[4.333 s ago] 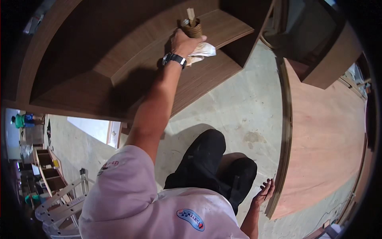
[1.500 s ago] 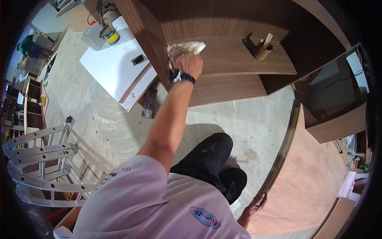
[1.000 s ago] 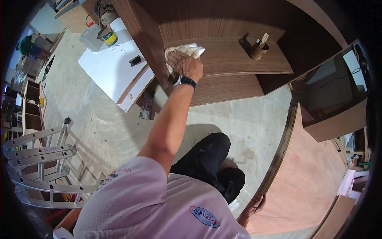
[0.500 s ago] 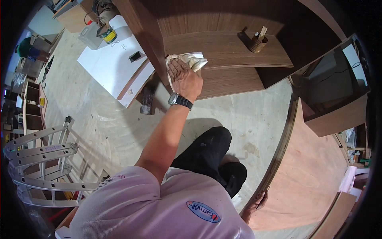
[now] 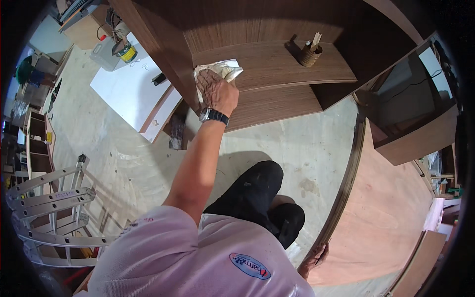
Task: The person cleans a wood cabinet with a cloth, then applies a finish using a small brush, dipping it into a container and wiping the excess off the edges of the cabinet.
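Note:
My left hand (image 5: 217,91), with a dark-banded watch on the wrist, reaches out and presses a crumpled whitish cloth (image 5: 230,68) onto the front left end of a brown wood-grain shelf (image 5: 262,58). Its fingers lie over the cloth, close to the cabinet's upright side panel (image 5: 161,47). A ribbed tin (image 5: 310,56) holding thin wooden sticks stands farther right on the same shelf. Low on the right, my right hand (image 5: 315,257) has its fingers curled over the edge of a large plywood sheet (image 5: 376,208); part of that hand is hidden by my shirt.
An aluminium folding ladder (image 5: 57,213) lies at the left. Beyond it, a white board (image 5: 121,91) carries a plastic jug (image 5: 105,54) and a yellow-green can (image 5: 126,52). Another brown cabinet piece (image 5: 420,133) rests at the right above the plywood. Concrete floor (image 5: 133,168) shows between them.
The whole view has shifted slightly, so the cabinet appears a little farther left. My left hand stays on the cloth at the same shelf end, and my right hand remains at the plywood edge.

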`<control>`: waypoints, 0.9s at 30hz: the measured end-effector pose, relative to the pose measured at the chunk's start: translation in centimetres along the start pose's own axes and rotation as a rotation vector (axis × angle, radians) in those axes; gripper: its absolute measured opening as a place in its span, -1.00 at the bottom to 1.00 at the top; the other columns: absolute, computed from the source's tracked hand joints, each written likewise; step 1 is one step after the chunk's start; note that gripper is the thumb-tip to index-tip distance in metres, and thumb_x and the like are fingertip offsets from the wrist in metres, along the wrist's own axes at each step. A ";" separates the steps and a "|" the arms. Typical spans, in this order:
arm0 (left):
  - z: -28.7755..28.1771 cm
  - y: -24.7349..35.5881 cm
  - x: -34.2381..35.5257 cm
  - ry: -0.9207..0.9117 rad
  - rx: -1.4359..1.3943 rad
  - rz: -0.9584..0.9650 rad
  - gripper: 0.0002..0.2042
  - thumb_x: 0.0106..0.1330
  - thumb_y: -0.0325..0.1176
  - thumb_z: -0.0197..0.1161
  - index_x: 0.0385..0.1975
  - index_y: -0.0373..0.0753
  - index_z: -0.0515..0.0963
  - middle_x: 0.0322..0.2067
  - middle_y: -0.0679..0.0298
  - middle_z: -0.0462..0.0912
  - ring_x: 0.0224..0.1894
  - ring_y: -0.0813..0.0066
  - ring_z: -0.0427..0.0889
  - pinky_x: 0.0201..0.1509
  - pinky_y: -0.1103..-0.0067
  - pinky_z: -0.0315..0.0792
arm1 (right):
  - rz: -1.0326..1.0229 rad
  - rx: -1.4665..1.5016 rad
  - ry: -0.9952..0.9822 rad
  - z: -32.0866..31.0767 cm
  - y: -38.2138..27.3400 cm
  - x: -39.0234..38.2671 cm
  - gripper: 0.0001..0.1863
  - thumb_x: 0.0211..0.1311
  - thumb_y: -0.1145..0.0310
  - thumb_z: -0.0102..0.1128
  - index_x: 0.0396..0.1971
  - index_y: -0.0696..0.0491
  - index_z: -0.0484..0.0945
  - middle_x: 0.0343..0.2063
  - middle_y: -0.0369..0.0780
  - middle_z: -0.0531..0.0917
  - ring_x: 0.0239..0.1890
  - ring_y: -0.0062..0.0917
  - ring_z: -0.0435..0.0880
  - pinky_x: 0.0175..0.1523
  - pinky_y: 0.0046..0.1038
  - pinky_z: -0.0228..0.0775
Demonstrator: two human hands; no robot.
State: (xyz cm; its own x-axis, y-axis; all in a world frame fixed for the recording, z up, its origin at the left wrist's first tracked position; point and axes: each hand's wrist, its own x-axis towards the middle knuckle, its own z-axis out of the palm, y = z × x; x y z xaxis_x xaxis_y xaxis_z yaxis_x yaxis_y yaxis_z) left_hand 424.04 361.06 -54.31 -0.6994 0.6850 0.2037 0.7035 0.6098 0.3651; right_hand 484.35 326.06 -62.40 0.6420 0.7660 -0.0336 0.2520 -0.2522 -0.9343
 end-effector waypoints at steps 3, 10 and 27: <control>-2.2 1.0 2.6 -0.067 0.012 -0.035 -0.15 0.33 -0.13 0.08 0.35 -0.77 -0.06 0.42 -0.48 -0.09 0.51 -0.34 -0.16 0.57 0.06 -0.35 | 0.019 -0.071 -0.041 2.6 -3.5 -1.8 -0.56 0.47 0.13 0.15 0.09 0.20 0.52 -0.16 -0.26 0.59 -0.15 -0.58 0.52 -0.08 -0.54 0.40; 1.8 6.9 7.5 -0.066 0.029 0.039 -0.25 0.30 -0.18 0.05 0.36 -0.66 0.09 0.43 -0.36 -0.02 0.51 -0.24 -0.05 0.58 0.11 -0.24 | 0.056 0.044 -0.044 0.4 -1.8 -0.3 -0.56 0.48 0.16 0.15 0.11 0.23 0.48 -0.08 -0.15 0.58 -0.11 -0.52 0.54 0.05 -0.47 0.47; 1.6 0.5 9.2 0.060 -0.107 -0.074 -0.31 0.23 -0.28 0.12 0.28 -0.66 0.21 0.33 -0.36 0.17 0.44 -0.29 0.07 0.54 0.12 -0.05 | 0.133 -0.109 -0.056 1.7 -1.2 -1.0 -0.55 0.46 0.04 0.10 0.12 0.08 0.53 -0.17 -0.27 0.62 -0.18 -0.57 0.54 -0.10 -0.48 0.36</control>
State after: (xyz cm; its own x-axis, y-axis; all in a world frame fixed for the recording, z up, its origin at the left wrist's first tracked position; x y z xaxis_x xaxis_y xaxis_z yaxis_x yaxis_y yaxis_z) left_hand 418.15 368.28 -53.70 -0.7577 0.6127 0.2249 0.6342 0.6098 0.4753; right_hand 482.19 326.60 -61.82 0.6341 0.7528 -0.1768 0.2466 -0.4136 -0.8765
